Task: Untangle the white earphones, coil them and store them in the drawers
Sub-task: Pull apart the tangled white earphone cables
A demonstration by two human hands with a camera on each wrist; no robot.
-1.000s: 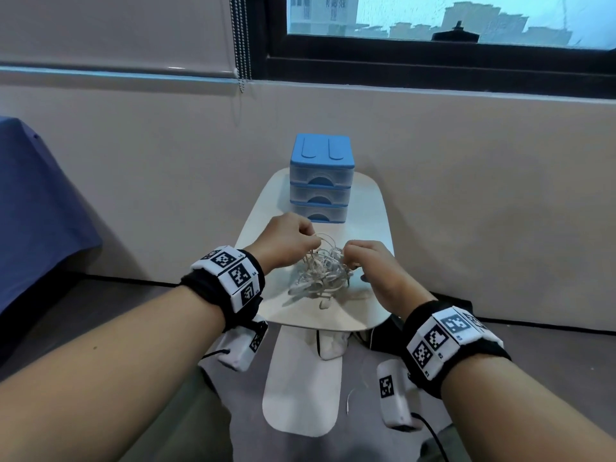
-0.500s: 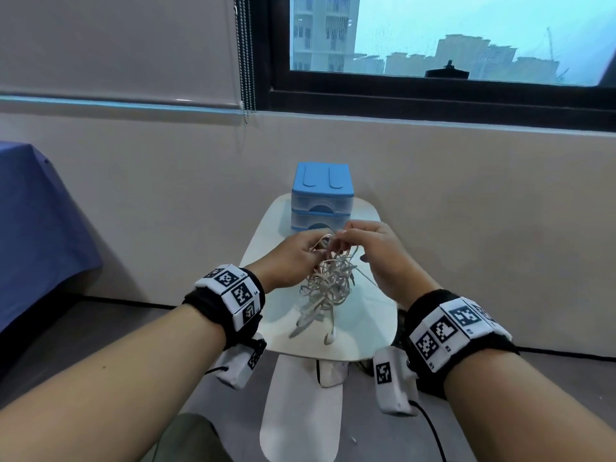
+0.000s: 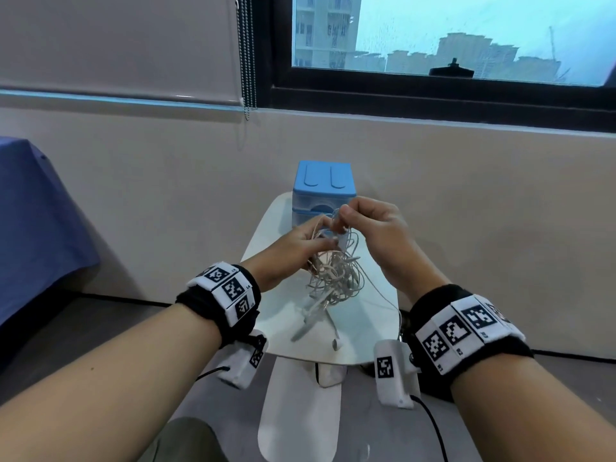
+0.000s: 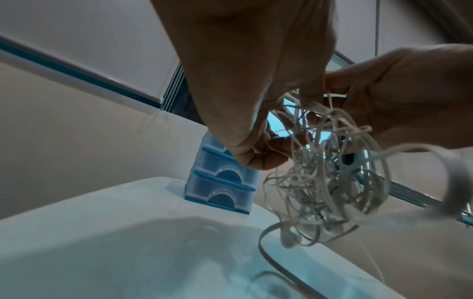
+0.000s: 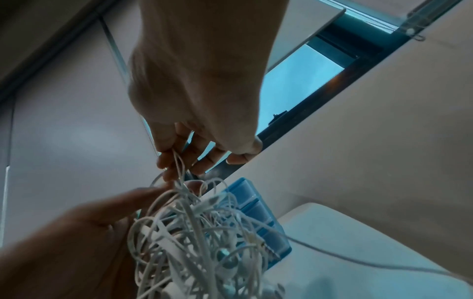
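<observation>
Here, the left hand [image 3: 293, 246] and the right hand [image 3: 373, 228] meet above a small white table [image 3: 373, 315], both sets of fingers curled and pinching strands at the top of the tangled white earphones [image 3: 333, 278]. The bundle hangs below the fingertips as a loose knot, its lowest ends and 1 earbud trailing on the tabletop, and a thin strand runs off under the right wrist. Just beyond the fingers, at the table's far edge, stands a blue set of drawers [image 3: 323, 188] with 3 translucent fronts, all closed. Behind it rises a plain beige wall [image 3: 466, 195] under a dark-framed window [image 3: 433, 91]; a roller blind [image 3: 116, 45] with a bead chain hangs left, and a blue cloth [image 3: 33, 221] drapes at far left.
</observation>
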